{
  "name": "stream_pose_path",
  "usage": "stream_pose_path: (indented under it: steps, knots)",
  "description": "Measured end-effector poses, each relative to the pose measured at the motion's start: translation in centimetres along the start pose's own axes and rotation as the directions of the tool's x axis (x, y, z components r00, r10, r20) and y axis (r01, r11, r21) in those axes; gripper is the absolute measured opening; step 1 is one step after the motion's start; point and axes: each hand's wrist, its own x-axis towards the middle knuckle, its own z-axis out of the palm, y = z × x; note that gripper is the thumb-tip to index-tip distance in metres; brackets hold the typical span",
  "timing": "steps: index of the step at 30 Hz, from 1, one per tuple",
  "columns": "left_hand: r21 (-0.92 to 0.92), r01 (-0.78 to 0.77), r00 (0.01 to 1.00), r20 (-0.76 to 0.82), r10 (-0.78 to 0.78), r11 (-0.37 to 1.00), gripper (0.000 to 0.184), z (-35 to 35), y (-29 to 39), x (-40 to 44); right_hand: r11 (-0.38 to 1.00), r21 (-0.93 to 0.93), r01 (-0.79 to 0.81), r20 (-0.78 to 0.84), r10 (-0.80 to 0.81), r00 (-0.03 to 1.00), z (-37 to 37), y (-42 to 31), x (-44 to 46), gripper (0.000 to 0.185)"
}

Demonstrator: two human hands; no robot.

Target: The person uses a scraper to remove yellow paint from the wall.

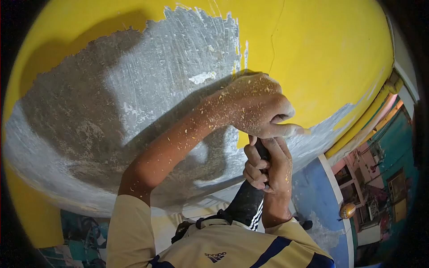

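My right hand (273, 167) is wrapped around the black handle (262, 151) of what looks like a paint scraper. Above it my left hand (261, 105) is curled closed over the tool's upper end, its thumb pointing right. The blade is hidden behind that hand. Both hands are up against the wall, where yellow paint (321, 58) meets a bared grey patch (178, 58). Yellow and white flakes dust my left hand and forearm. A small white patch (203, 77) shows on the grey just left of my left hand.
A thin crack (273, 38) runs down the yellow paint. Below right are a blue surface (315, 192) with worn spots, a round orange-brown object (347, 211) and a cluttered area with teal walls (397, 147). Dark clutter (82, 232) shows at lower left.
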Motion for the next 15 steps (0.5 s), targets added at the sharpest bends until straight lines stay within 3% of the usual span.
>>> stream_pose_path:
  steps: [2,5,8,15]
  knots:
    - [-0.054,0.002,1.000,-0.013,-0.002,0.999,0.053,0.1,-0.2,0.1,1.000,-0.004,-0.011,-0.012,0.011,1.000,0.3,-0.2,-0.2,0.026]
    - [0.016,-0.055,0.993,-0.107,0.056,0.998,0.055,1.4,-0.6,0.1,0.999,-0.035,-0.003,-0.034,0.002,0.999,-0.5,0.4,0.1,0.026]
    - [0.258,-0.115,0.957,-0.229,0.176,0.959,0.055,2.4,-0.8,-0.2,0.997,-0.075,0.016,-0.027,-0.018,0.999,-2.0,1.5,1.1,0.025]
    - [0.287,-0.070,0.985,-0.134,0.113,0.955,0.054,1.8,-0.8,0.2,0.994,-0.107,0.019,-0.041,-0.024,0.999,-1.8,1.2,1.5,0.025]
